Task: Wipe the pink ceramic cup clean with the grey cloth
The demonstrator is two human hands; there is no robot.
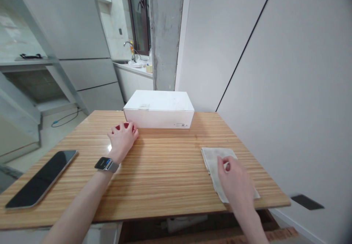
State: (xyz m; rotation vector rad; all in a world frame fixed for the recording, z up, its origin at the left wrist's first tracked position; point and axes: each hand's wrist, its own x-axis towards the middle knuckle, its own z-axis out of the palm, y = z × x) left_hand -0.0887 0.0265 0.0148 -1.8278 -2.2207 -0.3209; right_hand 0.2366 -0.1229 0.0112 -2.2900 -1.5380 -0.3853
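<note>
Gripping a red object from above, the left hand is left of the frame's centre, its fingers curled around the piece. Most of the object is hidden under those fingers, so neither its facing nor its long axis can be told. It is right by the near left corner of a white box, whose long side runs across the frame. The step in hand looks like a hold on this red object beside the box; moving it would call for a secure grip and clearance from that corner. Right of centre, a folded grey cloth lies flat, its long axis slanting from its upper edge down toward the lower right. Over it, the right hand is curled closed, nothing visible in it; whether it touches the cloth I cannot tell. Around them spreads the wood-grain counter, a phone slanting at lower left.
</note>
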